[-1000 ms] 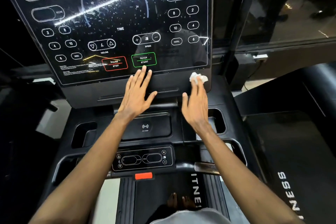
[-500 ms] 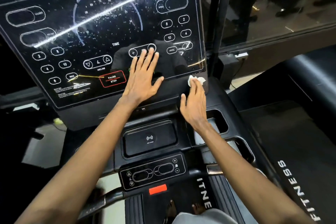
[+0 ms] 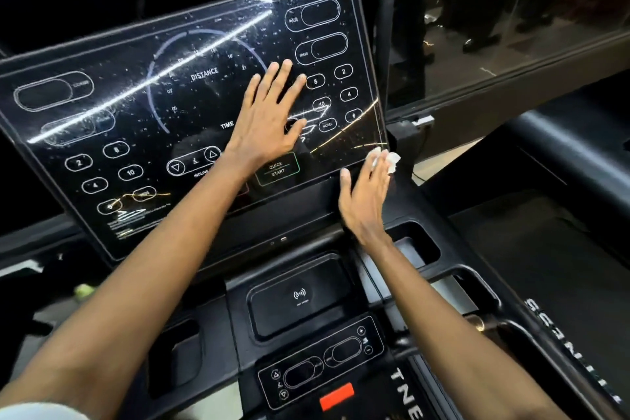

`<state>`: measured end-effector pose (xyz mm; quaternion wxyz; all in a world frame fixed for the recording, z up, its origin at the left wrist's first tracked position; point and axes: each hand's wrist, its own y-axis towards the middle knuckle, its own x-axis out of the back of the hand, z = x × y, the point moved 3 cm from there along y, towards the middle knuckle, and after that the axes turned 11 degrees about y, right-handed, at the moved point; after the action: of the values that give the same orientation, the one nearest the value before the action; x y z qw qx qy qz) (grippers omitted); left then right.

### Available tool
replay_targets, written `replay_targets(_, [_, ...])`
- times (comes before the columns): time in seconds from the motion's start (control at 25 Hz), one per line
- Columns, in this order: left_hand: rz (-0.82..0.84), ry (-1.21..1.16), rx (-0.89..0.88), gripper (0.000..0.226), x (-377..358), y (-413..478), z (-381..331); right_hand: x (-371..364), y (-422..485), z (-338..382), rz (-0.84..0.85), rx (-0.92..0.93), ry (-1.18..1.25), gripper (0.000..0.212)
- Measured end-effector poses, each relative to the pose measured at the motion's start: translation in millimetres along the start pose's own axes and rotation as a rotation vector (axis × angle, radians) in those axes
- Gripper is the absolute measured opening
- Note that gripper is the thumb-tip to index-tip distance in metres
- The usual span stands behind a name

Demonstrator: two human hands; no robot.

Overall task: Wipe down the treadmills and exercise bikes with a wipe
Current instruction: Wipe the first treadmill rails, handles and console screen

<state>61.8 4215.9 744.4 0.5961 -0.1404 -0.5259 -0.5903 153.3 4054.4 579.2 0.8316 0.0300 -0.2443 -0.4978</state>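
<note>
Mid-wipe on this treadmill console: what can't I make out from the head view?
Head view:
1. Wipe: mostly under the right hand's fingers.
2. Console markings beneath the left hand and forearm: covered.
3. Fine print, console's lower left: blurred, too small.
4. Treadmill belt: cut off by bottom edge.

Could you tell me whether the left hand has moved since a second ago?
Yes. The left hand slid up the console: it was touching the QUICK START button, which now lies beside its wrist.
</note>
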Motion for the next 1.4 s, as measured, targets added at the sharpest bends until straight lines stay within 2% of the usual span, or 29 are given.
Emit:
replay_targets(0.12, [-0.021, -0.004, -0.013, 0.075, 4, 11, 5, -5, 13, 21, 0.029, 0.109, -0.012, 0.069])
replay_targets(0.24, [-0.047, 0.008, -0.034, 0.076, 3, 15, 6, -2, -2, 0, -0.051, -0.028, -0.041, 0.070])
replay_targets(0.32, [-0.052, 0.009, -0.036, 0.076, 2, 15, 4, -7, -30, -24, -0.041, -0.127, -0.065, 0.072])
replay_targets(0.4, [-0.052, 0.006, -0.033, 0.077, 2, 15, 4, -12, -50, -35, -0.004, -0.149, -0.050, 0.072])
replay_targets(0.6, [-0.082, -0.020, -0.042, 0.073, 7, 16, 10, -4, -19, -14, -0.040, 0.015, 0.078, 0.060])
replay_targets(0.72, [-0.100, -0.014, -0.017, 0.071, 12, 21, 16, 2, 5, -7, -0.117, -0.056, 0.068, 0.066])
replay_targets(0.8, [-0.113, -0.017, 0.018, 0.071, 18, 28, 20, 0, 15, 5, -0.096, -0.056, 0.065, 0.074])
replay_targets(0.88, [-0.121, -0.014, 0.035, 0.072, 22, 38, 27, 0, 27, 21, -0.046, 0.019, 0.033, 0.076])
replay_targets(1.16, [-0.158, 0.010, 0.151, 0.078, 37, 70, 59, 9, 67, 61, -0.014, 0.193, -0.002, 0.073])
replay_targets(1.28, [-0.160, 0.007, 0.152, 0.080, 41, 78, 65, 13, 77, 68, -0.027, 0.217, 0.059, 0.064])
replay_targets(1.4, [-0.169, 0.001, 0.149, 0.080, 41, 79, 64, 13, 90, 89, -0.027, 0.272, 0.104, 0.066])
